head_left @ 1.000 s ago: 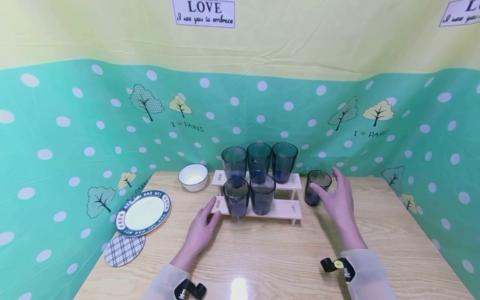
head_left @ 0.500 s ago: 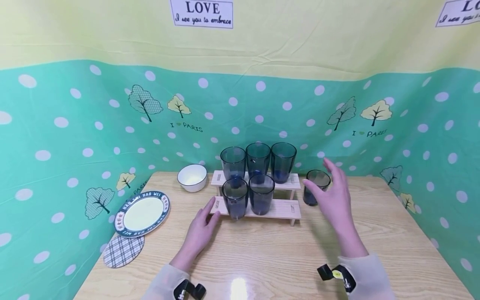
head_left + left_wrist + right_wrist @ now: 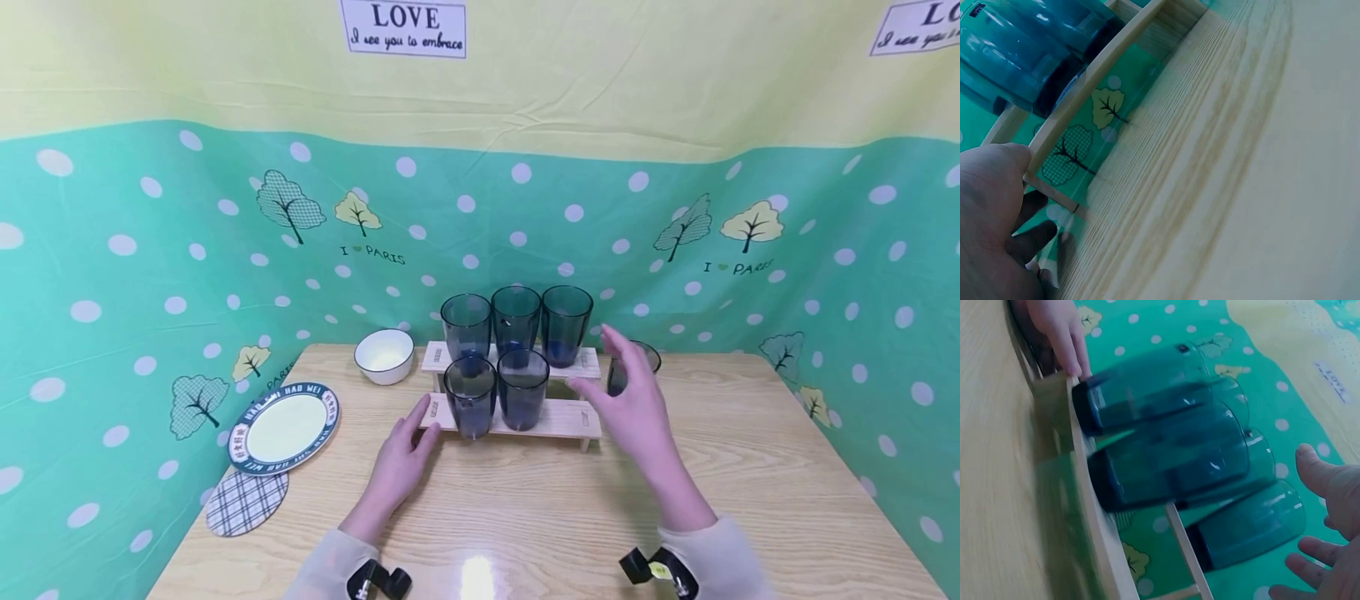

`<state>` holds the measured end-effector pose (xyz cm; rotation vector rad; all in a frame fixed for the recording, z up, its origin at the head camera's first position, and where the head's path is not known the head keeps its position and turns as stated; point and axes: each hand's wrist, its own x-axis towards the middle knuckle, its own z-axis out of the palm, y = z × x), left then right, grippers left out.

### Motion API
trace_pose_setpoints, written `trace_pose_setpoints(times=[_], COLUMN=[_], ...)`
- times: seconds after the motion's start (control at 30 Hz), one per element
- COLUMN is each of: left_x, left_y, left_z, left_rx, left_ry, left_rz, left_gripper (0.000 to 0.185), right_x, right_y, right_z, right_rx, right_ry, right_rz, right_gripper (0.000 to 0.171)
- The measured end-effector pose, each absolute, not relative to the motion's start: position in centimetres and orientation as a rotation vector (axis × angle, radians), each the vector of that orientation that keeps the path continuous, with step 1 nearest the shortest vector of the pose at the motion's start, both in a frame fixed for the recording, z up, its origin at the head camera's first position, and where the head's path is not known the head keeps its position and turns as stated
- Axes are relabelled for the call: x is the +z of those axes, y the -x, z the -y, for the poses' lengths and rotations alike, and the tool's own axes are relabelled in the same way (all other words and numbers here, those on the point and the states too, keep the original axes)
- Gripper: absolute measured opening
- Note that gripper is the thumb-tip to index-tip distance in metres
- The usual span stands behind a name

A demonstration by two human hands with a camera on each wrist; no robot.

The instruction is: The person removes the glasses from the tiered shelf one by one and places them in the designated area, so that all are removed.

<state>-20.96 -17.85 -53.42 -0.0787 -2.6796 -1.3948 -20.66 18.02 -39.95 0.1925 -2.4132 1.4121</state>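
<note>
The rack (image 3: 562, 418) is best steadied by the left hand's (image 3: 400, 461) relaxed, ungripping fingers, glasses (image 3: 522, 392) avoided by the right hand's (image 3: 637, 410) wide-spread, empty ones.

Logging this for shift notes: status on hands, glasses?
Left hand touching rack. Right hand holding nothing. Five glasses on rack. Sixth glass on table, partly hidden behind right hand.

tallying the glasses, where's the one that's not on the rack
In the head view, that glass is just right of the wooden rack, near the green cloth, partly hidden behind the right hand.
</note>
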Motion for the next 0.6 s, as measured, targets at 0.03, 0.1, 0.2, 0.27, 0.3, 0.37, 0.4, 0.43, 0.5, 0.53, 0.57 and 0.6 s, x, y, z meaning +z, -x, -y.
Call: trace_pose_setpoints(times=[0.03,0.1,0.2,0.27,0.3,0.37,0.4,0.43,0.5,0.53,0.57,0.6], left_x=[-53.4,-53.4,-53.4,-53.4,-53.4,-53.5,-53.5,-53.5,-53.5,-53.6,-53.6,-53.6], left_y=[21.0,20.9,20.9,20.9,20.9,20.9,20.8,20.8,20.9,20.9,21.0,21.0], left_z=[17.8,17.8,17.9,17.8,17.8,17.8,17.8,17.8,17.8,17.9,17.9,17.9], left_rx=[-1.395,-1.394,-1.396,-1.395,-1.393,-1.393,-1.392,-1.394,-1.394,-1.393,-1.391,-1.389], left_ry=[0.076,0.076,0.069,0.070,0.071,0.069,0.069,0.068,0.068,0.068,0.070,0.071], left_rz=[2.680,2.680,2.683,2.685,2.684,2.687,2.687,2.688,2.689,2.689,2.690,2.690], left_gripper=[0.062,0.062,0.062,0.062,0.063,0.063,0.063,0.063,0.063,0.063,0.063,0.064], right_x=[-40.1,-40.4,-40.9,-41.2,-41.4,-41.7,-41.8,-41.9,-42.0,-42.1,-42.1,-42.1], right_y=[20.6,20.7,20.8,21.0,21.0,21.0,21.0,21.0,21.0,21.0,21.0,21.1], right_z=[-17.8,-17.3,-16.6,-16.1,-16.0,-15.6,-15.5,-15.4,-15.1,-15.0,-14.9,-14.8], right_rx=[1.420,1.453,1.524,1.568,1.587,1.609,1.614,1.617,1.628,1.630,1.631,1.638], right_ry=[-0.208,-0.244,-0.289,-0.318,-0.334,-0.359,-0.367,-0.376,-0.392,-0.396,-0.395,-0.397], right_rz=[2.417,2.412,2.406,2.402,2.401,2.404,2.407,2.410,2.418,2.424,2.432,2.441], right_gripper=[0.095,0.094,0.094,0.095,0.095,0.096,0.096,0.096,0.096,0.095,0.095,0.095])
